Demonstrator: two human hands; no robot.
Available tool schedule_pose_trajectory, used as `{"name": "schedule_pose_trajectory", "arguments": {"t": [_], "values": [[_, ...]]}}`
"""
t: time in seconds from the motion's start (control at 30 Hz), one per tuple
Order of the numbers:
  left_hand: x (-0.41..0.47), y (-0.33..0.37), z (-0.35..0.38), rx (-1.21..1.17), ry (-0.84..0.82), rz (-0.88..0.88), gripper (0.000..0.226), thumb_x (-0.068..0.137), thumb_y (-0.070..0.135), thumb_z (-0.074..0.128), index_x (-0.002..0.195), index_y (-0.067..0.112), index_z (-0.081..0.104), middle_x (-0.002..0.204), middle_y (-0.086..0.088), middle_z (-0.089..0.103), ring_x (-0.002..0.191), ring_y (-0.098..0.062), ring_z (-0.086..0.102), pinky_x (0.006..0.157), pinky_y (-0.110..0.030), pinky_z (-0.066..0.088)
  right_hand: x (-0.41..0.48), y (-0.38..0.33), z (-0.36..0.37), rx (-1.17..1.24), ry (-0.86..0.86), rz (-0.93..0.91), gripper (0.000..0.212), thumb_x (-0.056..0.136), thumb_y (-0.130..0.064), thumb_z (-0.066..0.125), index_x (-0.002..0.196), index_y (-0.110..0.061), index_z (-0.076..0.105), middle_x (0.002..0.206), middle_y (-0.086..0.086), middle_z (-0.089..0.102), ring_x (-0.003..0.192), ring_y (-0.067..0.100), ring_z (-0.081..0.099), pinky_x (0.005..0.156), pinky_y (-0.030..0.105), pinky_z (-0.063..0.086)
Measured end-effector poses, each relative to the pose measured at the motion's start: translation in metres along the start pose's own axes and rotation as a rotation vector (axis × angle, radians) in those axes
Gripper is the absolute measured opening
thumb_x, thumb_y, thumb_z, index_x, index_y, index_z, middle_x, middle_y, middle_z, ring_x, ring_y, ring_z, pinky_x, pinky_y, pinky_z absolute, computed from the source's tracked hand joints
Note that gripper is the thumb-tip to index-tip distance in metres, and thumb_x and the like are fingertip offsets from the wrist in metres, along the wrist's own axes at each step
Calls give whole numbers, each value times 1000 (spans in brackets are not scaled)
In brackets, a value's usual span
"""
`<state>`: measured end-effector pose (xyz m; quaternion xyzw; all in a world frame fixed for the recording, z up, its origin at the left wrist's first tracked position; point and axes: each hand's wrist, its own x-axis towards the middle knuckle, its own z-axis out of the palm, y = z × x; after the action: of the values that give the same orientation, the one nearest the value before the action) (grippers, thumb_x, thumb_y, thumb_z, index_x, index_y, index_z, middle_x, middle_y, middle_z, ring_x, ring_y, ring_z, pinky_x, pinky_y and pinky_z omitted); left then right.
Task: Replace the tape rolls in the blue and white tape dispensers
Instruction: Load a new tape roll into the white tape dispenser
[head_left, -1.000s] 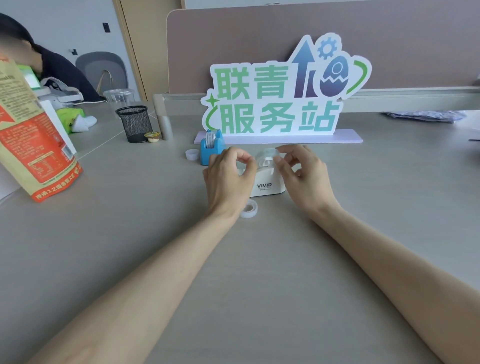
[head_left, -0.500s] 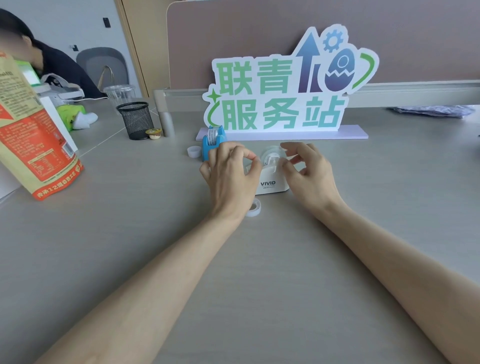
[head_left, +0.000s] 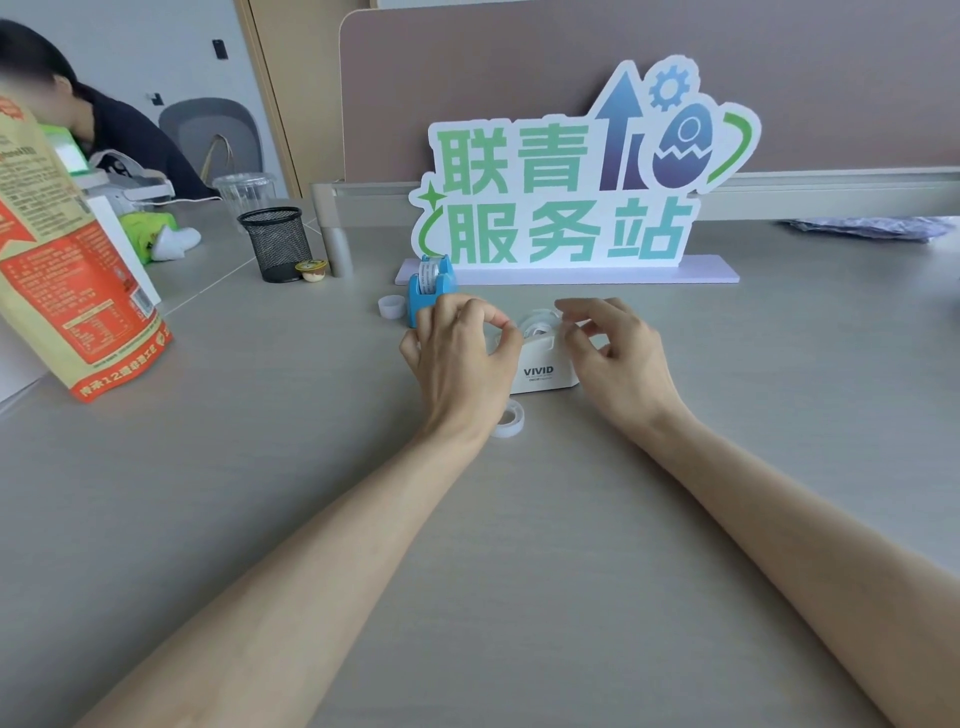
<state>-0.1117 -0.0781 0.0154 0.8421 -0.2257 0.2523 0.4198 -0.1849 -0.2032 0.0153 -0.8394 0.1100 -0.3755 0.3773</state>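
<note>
In the middle of the frame, the white tape dispenser (head_left: 543, 370) sits on the tabletop (head_left: 260, 467) between the left hand (head_left: 457, 358), fingers pinched together on something too small to tell, and the right hand (head_left: 618, 358), fingers loosely apart.

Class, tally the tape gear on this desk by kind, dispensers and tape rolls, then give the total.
Dispensers: 2 (blue dispenser, white dispenser)
Tape rolls: 3 (roll in blue, roll in white, loose roll)
Total: 5
</note>
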Motion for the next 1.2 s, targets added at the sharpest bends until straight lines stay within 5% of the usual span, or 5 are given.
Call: {"name": "schedule_pose_trajectory", "arguments": {"t": [0.3, 0.63, 0.93, 1.1, 1.2], "values": [[0, 1, -2, -172, -116, -56, 7, 87, 21, 58, 90, 15, 60, 101, 3, 52, 80, -15, 47, 68, -21, 30, -4, -4, 1, -4, 36, -73, 24, 88, -8, 56, 105, -14, 72, 103, -6, 63, 83, 4, 61, 77, 24, 52], [1, 0, -5, -225, -93, -49, 9, 85, 17, 60, 90, 11, 63, 103, -1, 58, 79, -13, 50, 74, -23, 37, -4, -4, 0, -37, 23, -113, 25, 89, -5, 59, 109, -11, 74, 93, 3, 65, 79, 14, 65, 81, 23, 54], [8, -2, -5, -376, -182, -174, 6, 88, 19, 57, 92, 18, 61, 109, 4, 61, 91, -11, 51, 82, -23, 40, -6, -11, -5, 78, 17, 45, 16, 86, -13, 66, 97, -15, 77, 88, -6, 70, 70, -9, 61, 67, 4, 45], [11, -5, -4, -509, -184, -312, 12, 87, 23, 58, 97, 20, 64, 111, 3, 65, 104, -14, 59, 91, -27, 45, -6, -13, -8, 130, -1, 130, 14, 87, -21, 65, 99, -21, 73, 99, -12, 69, 89, -1, 62, 67, 4, 44], [11, -6, -3, -523, -172, -329, 10, 87, 24, 59, 96, 21, 63, 111, 3, 66, 104, -14, 60, 92, -26, 45, -4, -9, -7, 136, -71, 173, 34, 84, -28, 71, 117, -24, 66, 115, -13, 64, 111, 5, 57, 84, 16, 48]]}}
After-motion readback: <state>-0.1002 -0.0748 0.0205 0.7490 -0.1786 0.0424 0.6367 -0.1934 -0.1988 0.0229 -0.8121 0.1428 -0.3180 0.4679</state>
